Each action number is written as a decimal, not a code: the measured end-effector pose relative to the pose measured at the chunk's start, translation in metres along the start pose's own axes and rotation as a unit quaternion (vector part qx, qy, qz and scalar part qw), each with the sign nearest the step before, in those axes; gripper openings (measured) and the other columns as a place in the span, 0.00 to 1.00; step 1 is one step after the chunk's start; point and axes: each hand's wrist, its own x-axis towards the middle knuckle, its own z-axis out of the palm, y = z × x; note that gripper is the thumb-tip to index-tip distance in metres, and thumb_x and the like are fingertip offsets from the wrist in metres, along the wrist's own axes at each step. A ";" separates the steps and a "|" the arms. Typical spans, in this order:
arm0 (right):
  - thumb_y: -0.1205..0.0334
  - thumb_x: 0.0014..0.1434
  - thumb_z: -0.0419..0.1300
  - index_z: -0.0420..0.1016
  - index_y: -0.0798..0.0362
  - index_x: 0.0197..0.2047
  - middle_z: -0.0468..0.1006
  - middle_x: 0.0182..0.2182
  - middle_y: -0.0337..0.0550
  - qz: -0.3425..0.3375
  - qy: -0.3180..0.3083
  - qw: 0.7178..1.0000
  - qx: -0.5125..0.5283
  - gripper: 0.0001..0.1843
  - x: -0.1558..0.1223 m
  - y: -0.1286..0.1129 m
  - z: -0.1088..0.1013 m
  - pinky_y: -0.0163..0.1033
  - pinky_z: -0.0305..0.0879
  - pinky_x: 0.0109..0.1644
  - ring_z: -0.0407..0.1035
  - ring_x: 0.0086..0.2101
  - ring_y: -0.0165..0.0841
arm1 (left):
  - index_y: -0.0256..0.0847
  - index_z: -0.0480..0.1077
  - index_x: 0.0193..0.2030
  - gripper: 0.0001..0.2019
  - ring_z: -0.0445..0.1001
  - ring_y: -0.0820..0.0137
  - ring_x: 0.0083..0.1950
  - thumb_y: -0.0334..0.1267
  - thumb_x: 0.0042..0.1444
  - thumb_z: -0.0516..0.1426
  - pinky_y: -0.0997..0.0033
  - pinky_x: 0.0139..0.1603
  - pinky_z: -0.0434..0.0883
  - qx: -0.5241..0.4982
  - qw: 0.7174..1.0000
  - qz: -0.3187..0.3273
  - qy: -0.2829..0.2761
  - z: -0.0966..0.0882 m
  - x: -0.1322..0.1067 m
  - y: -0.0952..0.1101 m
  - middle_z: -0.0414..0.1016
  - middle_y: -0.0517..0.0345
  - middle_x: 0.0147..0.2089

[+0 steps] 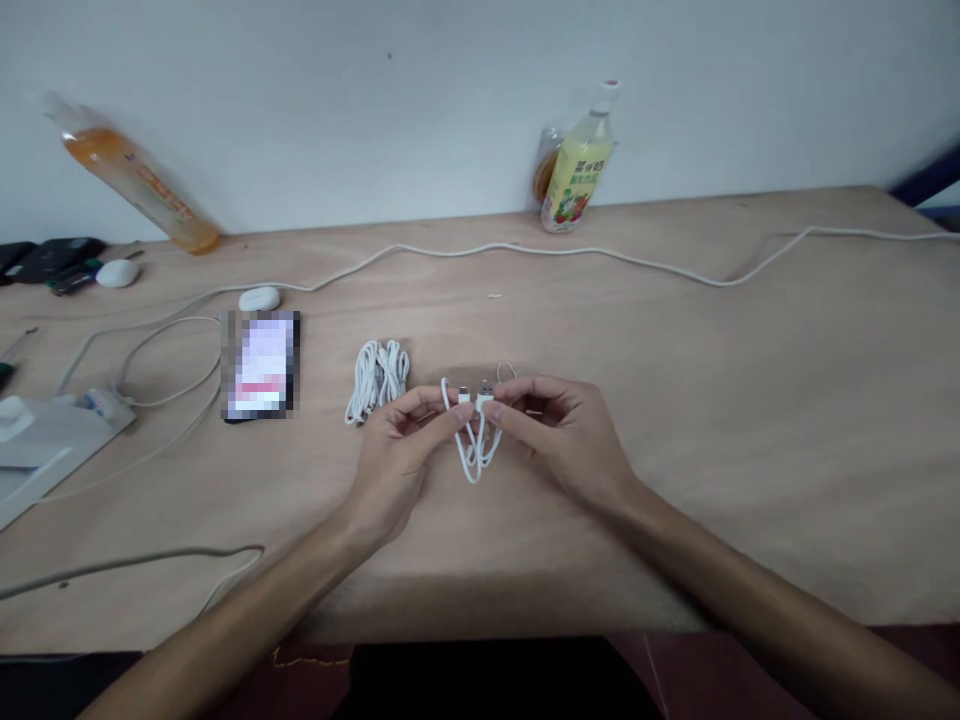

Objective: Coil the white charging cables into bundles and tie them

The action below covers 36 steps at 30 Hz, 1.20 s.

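Above the front middle of the table, a white USB cable (pixel 473 470) hangs in small loops between my two hands. My left hand (pixel 405 450) is closed, pinching one connector end between thumb and fingers. The other end, a USB plug, is pinched in my right hand (pixel 562 430), which is also closed. Both metal tips point up and away from me, side by side. Just behind my left hand lie bundled white cables (pixel 379 375), partly covered by it. A thin loop (pixel 507 371) shows behind my right fingertips; I cannot make out what it belongs to.
A phone (pixel 262 365) and a white case (pixel 259 299) lie to the left. A long white cord (pixel 495 247) crosses the table. Against the wall stand an orange bottle (pixel 142 190) and a yellow-green bottle (pixel 581 170). A white tray-like object (pixel 52 450) sits far left.
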 end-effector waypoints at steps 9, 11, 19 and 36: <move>0.50 0.62 0.73 0.81 0.43 0.38 0.81 0.43 0.40 -0.012 0.047 0.999 0.020 0.09 0.003 0.002 -0.004 0.45 0.73 0.56 0.75 0.48 0.40 | 0.43 0.75 0.38 0.10 0.66 0.75 0.26 0.40 0.56 0.71 0.72 0.30 0.66 0.006 1.000 0.010 0.016 0.003 -0.002 0.008 0.71 0.66 0.28; 0.49 0.62 0.73 0.81 0.42 0.37 0.81 0.47 0.40 -0.017 0.046 0.999 0.014 0.09 0.002 0.003 -0.004 0.49 0.70 0.64 0.73 0.55 0.42 | 0.43 0.74 0.36 0.09 0.56 0.77 0.24 0.41 0.56 0.70 0.72 0.26 0.57 0.026 0.999 0.024 0.025 0.002 -0.002 0.008 0.62 0.68 0.27; 0.42 0.66 0.71 0.79 0.42 0.49 0.82 0.53 0.42 0.025 0.033 0.996 0.074 0.17 -0.001 0.009 -0.001 0.51 0.75 0.62 0.79 0.53 0.41 | 0.45 0.78 0.38 0.07 0.59 0.71 0.28 0.42 0.66 0.65 0.67 0.31 0.58 0.258 0.953 0.155 0.026 -0.002 -0.008 0.006 0.67 0.65 0.29; 0.40 0.71 0.64 0.78 0.45 0.43 0.84 0.47 0.41 0.013 0.017 1.000 0.009 0.17 -0.003 0.016 0.000 0.50 0.67 0.70 0.77 0.56 0.41 | 0.44 0.77 0.44 0.07 0.70 0.60 0.45 0.38 0.73 0.58 0.58 0.45 0.72 0.479 0.721 0.493 0.082 -0.019 -0.014 -0.013 0.70 0.51 0.45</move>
